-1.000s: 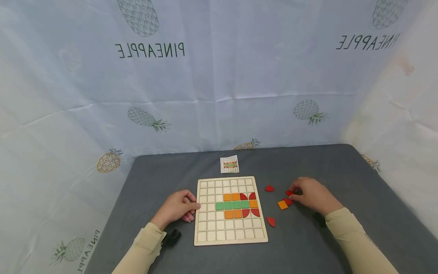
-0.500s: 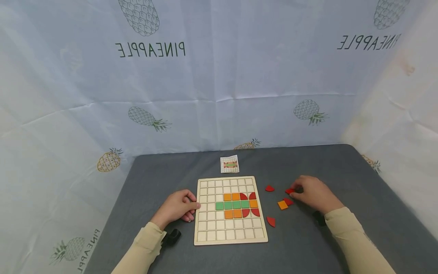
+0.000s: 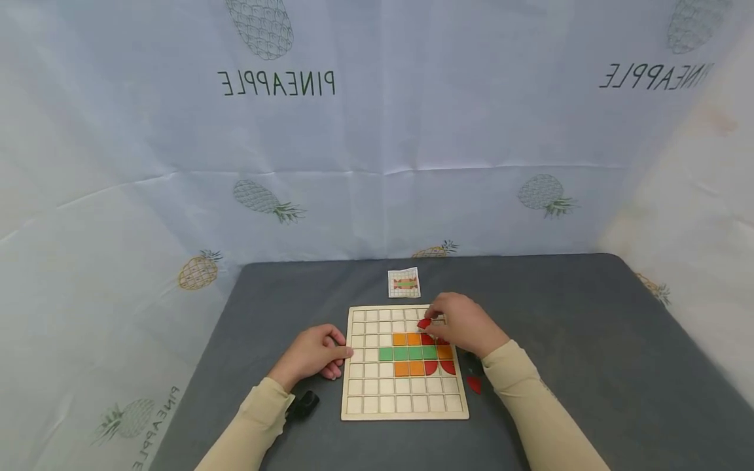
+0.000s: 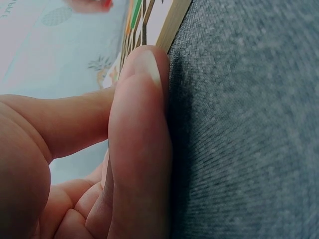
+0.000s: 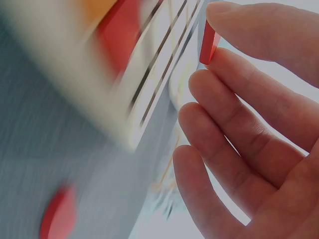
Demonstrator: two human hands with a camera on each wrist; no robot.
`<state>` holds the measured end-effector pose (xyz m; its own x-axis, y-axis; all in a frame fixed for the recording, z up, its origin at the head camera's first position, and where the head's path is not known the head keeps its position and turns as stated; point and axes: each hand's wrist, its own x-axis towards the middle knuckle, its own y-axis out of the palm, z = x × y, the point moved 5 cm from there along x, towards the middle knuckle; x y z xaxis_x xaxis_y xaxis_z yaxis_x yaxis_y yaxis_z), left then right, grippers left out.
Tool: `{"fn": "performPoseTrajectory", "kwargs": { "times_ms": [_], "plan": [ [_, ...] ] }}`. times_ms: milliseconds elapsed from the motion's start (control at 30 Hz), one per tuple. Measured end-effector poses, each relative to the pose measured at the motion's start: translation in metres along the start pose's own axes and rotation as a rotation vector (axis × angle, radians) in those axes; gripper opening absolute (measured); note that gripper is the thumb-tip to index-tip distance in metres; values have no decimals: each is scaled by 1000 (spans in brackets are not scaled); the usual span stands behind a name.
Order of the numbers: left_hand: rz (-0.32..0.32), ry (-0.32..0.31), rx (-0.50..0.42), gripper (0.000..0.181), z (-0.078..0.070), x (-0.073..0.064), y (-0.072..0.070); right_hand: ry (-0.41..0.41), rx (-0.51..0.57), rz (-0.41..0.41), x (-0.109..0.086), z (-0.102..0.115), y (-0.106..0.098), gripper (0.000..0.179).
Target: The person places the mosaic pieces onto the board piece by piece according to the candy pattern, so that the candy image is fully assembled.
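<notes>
The wooden grid board (image 3: 404,403) lies flat on the table, with a row of green square tiles (image 3: 408,354) between orange square tiles (image 3: 409,369) and red quarter-round tiles (image 3: 448,367). Along its left edge my left hand (image 3: 313,351) grips the board, thumb at the rim and the other fingers curled beside it. Above the upper right part of the board, my right hand (image 3: 465,322) pinches a red quarter-round tile (image 5: 210,44) between thumb and index finger, its other fingers loosely spread. This hand covers some of the upper right cells and tiles.
Behind the board lies a small printed pattern card (image 3: 404,283). A loose red tile (image 3: 474,384) rests right of the board, beside the right sleeve (image 3: 533,399); other loose pieces there are hidden by the arm. A pineapple-print cloth (image 3: 383,131) hangs behind the grey table (image 3: 589,314).
My right hand has picked up a red quarter-round tile from the loose pieces and carried it left over the board. My left hand stays at the board's edge; the head view has shifted slightly.
</notes>
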<state>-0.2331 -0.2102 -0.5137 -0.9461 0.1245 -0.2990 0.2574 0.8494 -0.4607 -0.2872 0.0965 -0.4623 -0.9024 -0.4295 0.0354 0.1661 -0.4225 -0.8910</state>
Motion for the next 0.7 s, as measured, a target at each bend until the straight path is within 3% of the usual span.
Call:
{"fn": "performPoseTrajectory", "kwargs": {
  "times_ms": [267,500,700],
  "plan": [
    [8,5,-31,32,0,1,1,-113,42,25,12,44,27,11],
    [11,12,-25,32,-2,1,3,-213,-38,7,13,57,35,10],
    [9,17,-18,31,-1,1,0,-244,-48,11,16,64,39,8]
  ]
}}
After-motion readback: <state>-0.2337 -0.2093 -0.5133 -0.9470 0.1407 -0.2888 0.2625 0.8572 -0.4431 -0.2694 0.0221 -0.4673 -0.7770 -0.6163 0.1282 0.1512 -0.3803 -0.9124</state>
